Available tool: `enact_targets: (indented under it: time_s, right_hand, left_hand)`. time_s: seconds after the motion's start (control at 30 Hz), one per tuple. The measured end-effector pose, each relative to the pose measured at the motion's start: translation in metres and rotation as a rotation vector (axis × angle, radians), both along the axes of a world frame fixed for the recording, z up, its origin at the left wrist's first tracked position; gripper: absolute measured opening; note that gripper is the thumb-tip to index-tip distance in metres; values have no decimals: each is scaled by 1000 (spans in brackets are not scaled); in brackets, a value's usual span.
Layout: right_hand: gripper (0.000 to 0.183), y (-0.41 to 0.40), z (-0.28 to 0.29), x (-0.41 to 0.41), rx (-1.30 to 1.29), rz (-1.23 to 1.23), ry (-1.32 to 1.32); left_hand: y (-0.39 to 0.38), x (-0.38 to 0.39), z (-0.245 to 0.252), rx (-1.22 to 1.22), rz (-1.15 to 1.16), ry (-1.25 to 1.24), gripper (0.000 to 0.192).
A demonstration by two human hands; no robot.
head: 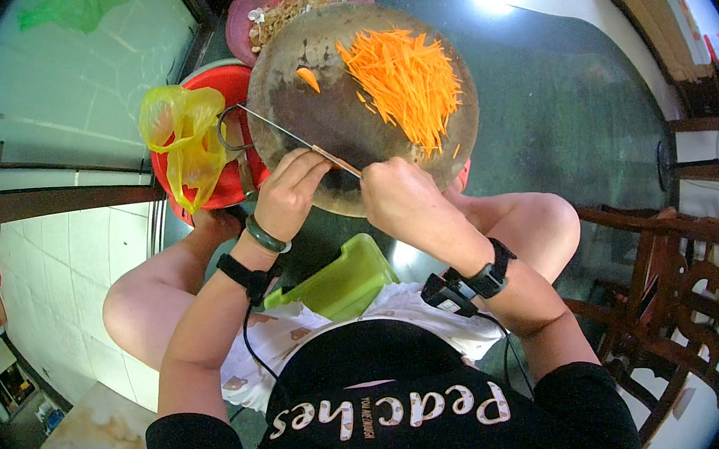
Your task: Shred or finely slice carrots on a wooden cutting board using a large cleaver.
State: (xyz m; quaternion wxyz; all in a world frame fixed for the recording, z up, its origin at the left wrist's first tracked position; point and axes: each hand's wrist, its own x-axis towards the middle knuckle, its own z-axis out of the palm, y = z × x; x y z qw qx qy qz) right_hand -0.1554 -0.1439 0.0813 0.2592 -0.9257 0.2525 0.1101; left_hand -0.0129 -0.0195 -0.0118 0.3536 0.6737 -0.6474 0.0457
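Observation:
My right hand (399, 192) is closed around the handle end of a knife (278, 127), seen almost edge-on over a round chopping board (347, 113). The fingers of my left hand (292, 189) are bent against the blade, near its middle. A thin orange strip, apparently carrot, shows along the blade beside these fingertips; whether the fingers grip it is hidden. A heap of shredded carrot (410, 85) covers the board's right side. One small carrot piece (308, 80) lies alone toward the far left of the board.
Left of the board, a red basin (200, 79) holds a yellow plastic bag (181, 118) and a dark-handled tool (246, 177). Behind stands a pink basin (237, 22) with peelings. A green plastic container (346, 279) sits between my legs. A wooden chair (660, 296) is at the right.

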Motion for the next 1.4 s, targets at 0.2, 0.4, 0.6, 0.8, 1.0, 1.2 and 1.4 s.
enact_targets:
  time_s: [0.2, 0.4, 0.6, 0.8, 1.0, 1.2, 1.4]
  right_hand:
    - [17, 2, -6, 32, 14, -11, -54]
    - [20, 0, -3, 40, -37, -30, -3]
    - [24, -6, -3, -11, 4, -71, -152]
    - [23, 6, 4, -8, -3, -109, -166]
    - [26, 6, -3, -2, -16, -51, -79]
    - [23, 8, -17, 28, -47, -40, -99]
    - [24, 4, -2, 47, -15, -22, -103]
  left_hand:
    - [1, 0, -2, -8, 3, -11, 29]
    - [0, -1, 3, -54, 9, -44, 28]
    - [3, 2, -2, -37, 14, -27, 29]
    - [3, 2, -6, -31, 29, -33, 31]
    - [2, 1, -6, -45, 32, -8, 31]
    - [2, -1, -5, -37, 40, -38, 26]
    - [1, -1, 4, -66, 79, -25, 23]
